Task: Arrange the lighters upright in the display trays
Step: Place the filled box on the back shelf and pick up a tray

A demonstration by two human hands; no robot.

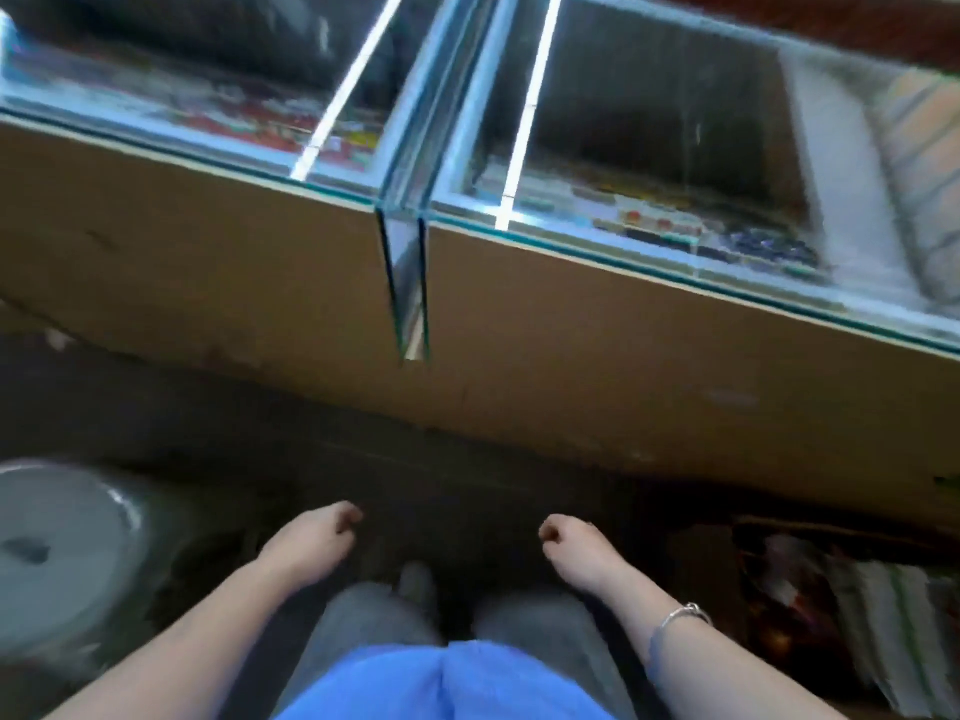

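Note:
My left hand (317, 537) hangs low in front of my body with its fingers loosely curled and nothing in it. My right hand (569, 543) hangs the same way, loosely curled and holding nothing, with a silver bracelet on its wrist. Both are well below and short of the glass display counter (405, 163). Under the glass lie blurred colourful packs at the left (244, 116) and at the right (675, 226). No single lighter or display tray can be made out in the blurred view.
The counter's brown front panel (208, 262) runs across the view, with a narrow glass gap (410, 283) between two cases. A grey round stool or bucket lid (57, 553) is at the lower left. Stacked papers and clutter (857, 605) are at the lower right. Dark floor lies between.

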